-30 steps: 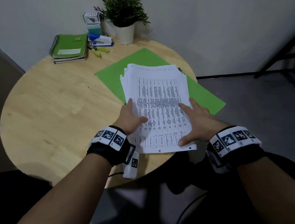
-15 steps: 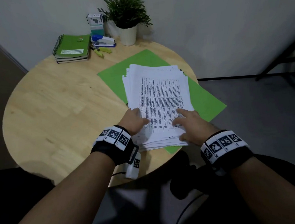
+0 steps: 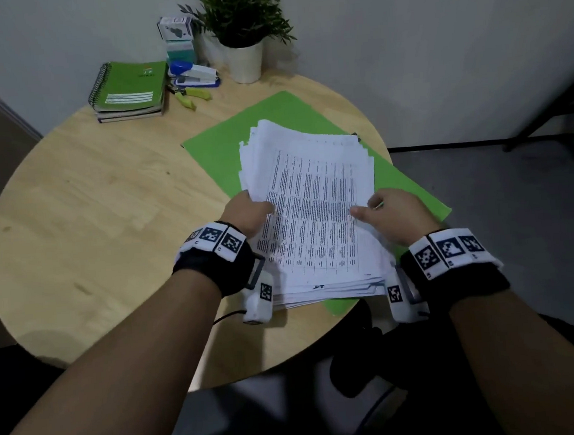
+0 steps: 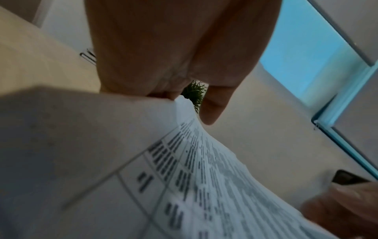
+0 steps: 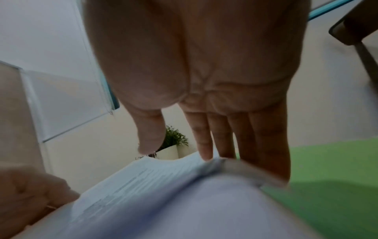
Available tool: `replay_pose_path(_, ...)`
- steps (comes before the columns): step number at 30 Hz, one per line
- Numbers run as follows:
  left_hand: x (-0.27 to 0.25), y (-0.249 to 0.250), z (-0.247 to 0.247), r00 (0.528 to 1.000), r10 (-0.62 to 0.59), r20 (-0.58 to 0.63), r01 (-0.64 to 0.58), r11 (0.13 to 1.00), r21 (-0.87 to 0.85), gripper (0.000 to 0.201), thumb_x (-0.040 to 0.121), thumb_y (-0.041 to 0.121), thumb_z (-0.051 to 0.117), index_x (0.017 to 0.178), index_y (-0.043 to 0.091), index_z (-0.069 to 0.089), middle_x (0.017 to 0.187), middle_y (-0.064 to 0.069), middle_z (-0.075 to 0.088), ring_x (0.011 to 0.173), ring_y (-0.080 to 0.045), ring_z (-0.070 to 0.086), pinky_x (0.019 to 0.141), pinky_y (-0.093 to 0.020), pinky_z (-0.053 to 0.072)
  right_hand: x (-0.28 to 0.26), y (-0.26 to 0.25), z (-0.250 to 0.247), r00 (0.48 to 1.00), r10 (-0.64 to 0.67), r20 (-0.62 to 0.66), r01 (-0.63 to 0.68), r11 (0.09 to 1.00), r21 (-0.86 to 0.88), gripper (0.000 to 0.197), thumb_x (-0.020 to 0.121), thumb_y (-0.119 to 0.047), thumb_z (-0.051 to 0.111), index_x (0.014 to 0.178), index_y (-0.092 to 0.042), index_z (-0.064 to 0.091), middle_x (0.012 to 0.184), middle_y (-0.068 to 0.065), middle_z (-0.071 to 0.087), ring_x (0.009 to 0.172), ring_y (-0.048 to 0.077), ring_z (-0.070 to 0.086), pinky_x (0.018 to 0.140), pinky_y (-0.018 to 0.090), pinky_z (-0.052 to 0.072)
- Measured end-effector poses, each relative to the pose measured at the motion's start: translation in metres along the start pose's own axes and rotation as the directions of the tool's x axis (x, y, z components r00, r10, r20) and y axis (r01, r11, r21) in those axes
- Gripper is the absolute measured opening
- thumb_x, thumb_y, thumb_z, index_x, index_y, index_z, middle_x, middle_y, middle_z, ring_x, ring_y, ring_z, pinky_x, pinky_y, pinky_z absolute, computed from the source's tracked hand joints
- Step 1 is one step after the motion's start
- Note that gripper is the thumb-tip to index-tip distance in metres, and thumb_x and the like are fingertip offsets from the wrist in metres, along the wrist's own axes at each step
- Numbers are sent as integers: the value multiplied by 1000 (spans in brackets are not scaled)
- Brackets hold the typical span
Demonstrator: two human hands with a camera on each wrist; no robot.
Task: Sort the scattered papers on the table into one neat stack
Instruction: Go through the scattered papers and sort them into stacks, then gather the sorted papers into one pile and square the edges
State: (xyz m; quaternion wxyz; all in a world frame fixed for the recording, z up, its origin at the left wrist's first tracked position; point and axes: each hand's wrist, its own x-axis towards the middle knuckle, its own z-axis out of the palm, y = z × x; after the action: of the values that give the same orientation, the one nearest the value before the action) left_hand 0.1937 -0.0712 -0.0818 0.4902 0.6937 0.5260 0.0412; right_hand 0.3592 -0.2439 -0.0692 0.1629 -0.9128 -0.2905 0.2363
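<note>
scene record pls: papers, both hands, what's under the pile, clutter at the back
papers: paper stack, edges still uneven, left side lifted
left hand: left hand grips the stack's left edge
right hand: right hand on the right edge, fingers straight, thumb on top
under: green folder on round wooden table
back: notebooks, stapler, potted plant

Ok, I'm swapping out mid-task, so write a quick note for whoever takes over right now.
Left hand grips the papers' left edge, thumb on top.
Right hand holds the right edge, fingers straight along it.
Papers are gathered in one pile over the green folder on the table.
Done: sheets collected.
Left: edges remain ragged at the far and near ends; square them into a neat stack.
</note>
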Motion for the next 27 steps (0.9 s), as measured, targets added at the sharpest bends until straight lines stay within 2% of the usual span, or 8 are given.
replay_pose_path(6,0,-2,14,996,-52,-78,53,999,13,50,90,20,61,133,3,40,123,-11,53,102,-28,52,74,-28,36,0,5,10,989,141,35,-144,982,125,67,89,-49,60,132,-2,41,132,15,52,116,32,53,76,31,37)
replay_pose_path(11,1,4,19,993,-89,-75,90,996,10,46,86,19,60,126,0,49,120,-14,61,95,-29,56,69,-28,40,1,0,16,983,182,32,-185,956,227,67,89,-45,62,131,2,41,126,17,55,107,32,56,73,30,39)
replay_pose_path(14,2,6,12,993,-107,-52,108,994,10,26,89,18,60,108,0,56,98,-10,60,88,-27,50,53,-25,36,2,1,20,979,193,72,-205,938,281,60,87,-46,64,114,6,53,92,15,61,77,26,58,60,29,41)
replay_pose_path(16,4,4,7,993,-120,-24,121,992,38,14,92,18,59,99,6,57,101,-14,60,89,-23,46,48,-21,31,3,1,22,974,190,122,-218,930,297,50,88,-47,62,93,2,57,75,10,57,60,21,52,51,26,36)
replay_pose_path(18,6,-1,2,992,-127,17,126,991,38,8,93,17,59,93,11,53,119,-20,60,91,-19,44,53,-19,32,4,1,24,970,181,163,-223,930,291,45,90,-46,60,90,-1,55,74,10,56,58,20,50,50,26,34)
replay_pose_path(21,9,-12,-9,985,-168,45,169,986,-3,20,90,16,63,75,14,50,103,-13,54,79,-22,49,56,-20,36,9,3,29,966,153,207,-209,935,285,45,90,-43,61,105,-2,55,88,10,63,78,26,63,64,29,42)
replay_pose_path(23,6,-18,-16,978,-196,72,200,978,-53,12,87,18,67,88,12,57,92,-10,56,67,-19,50,61,-24,43,14,7,35,968,127,217,-193,929,317,54,88,-45,63,121,-3,51,109,10,65,92,28,64,75,31,48)
replay_pose_path(27,6,-30,-19,973,-201,112,217,963,-160,16,85,17,68,97,8,62,97,-14,60,80,-27,57,89,-41,51,23,15,46,978,36,206,-110,926,362,73,73,-56,65,131,-14,49,123,5,62,102,25,62,88,39,51)
